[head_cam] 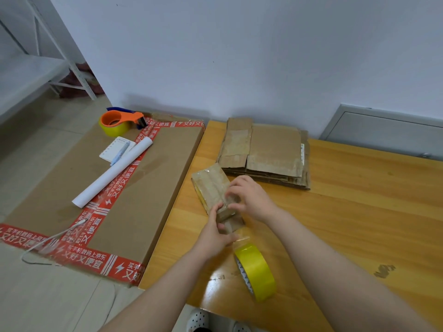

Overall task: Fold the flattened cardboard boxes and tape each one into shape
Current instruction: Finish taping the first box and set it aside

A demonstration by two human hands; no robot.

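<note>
I see my left hand gripping the near end of the small box, while my right hand pinches its top. The box, brown and glossy with tape, lies on the table just before the flattened stack.

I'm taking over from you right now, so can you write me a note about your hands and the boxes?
Left hand grips the near end of the box. Right hand pinches at its top.
The box lies on the table, folded and partly taped. A clear strip seems to run from it to the roll beside it.
The stack of flat boxes sits behind.
Left to do: finish taping this box, then fold and tape the stack.
</note>
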